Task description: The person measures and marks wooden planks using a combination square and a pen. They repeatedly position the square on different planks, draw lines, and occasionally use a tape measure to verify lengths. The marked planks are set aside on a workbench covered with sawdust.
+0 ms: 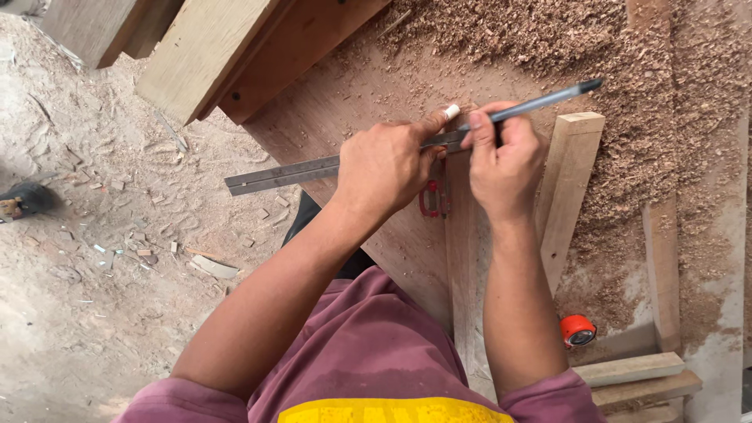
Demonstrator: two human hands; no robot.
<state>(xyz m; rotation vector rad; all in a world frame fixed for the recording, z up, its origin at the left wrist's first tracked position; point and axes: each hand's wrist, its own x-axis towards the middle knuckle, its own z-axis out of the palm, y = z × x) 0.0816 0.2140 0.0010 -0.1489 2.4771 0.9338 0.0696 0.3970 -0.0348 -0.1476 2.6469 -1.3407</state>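
Marking a strip of wood with a ruler and pen on our very dusty bench.

Starting at the left, we've got the dirt floor littered with wood chips, then the long flat grey metal ruler sticking out past the edge of the brown plywood bench top. Our left hand is pressed down flat on that ruler, thumb stretched out along it, pinning it across the narrow pale wooden strip that runs toward us. Just under the hand there's a small red metal clip thing, can't tell exactly what it is. Our right hand is closed tight around a slim grey pen with a black cap, tip down at the ruler's edge on the strip. Further right there's a second pale wooden batten, heaps of sawdust, and a little round orange tape measure.
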